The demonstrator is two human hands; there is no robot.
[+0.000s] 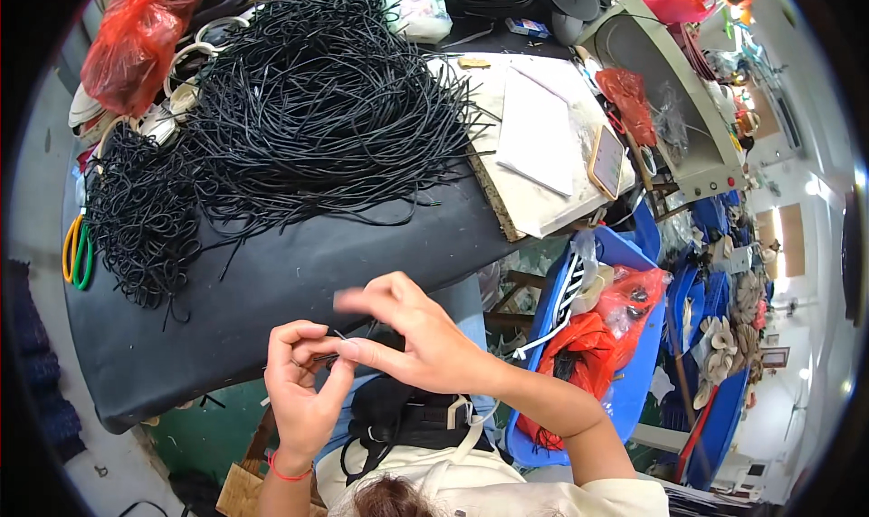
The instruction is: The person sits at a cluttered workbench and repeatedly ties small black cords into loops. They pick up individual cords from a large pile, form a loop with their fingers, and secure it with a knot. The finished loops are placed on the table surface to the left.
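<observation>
My left hand [303, 381] is raised over the near edge of the black table, thumb and fingers pinched on a thin black cord [324, 358]. Beside it, my right hand [398, 331] has its thumb against the left fingertips, near the cord. The fingers of that hand are stretched away from the thumb, and the foremost one is smeared by motion. Much of the cord is hidden between the hands. Beyond them, a big heap of black cords [317, 119] covers the back of the table, with a smaller tangled bunch of black cords [140, 209] on its left.
Green-and-orange-handled scissors [78, 253] lie at the table's left edge. At right, a pale board [534, 214] carries white paper [536, 132] and a phone [606, 162]. A blue bin [634, 399] with red plastic bags [579, 345] stands to my right. A red bag [140, 42] sits far left.
</observation>
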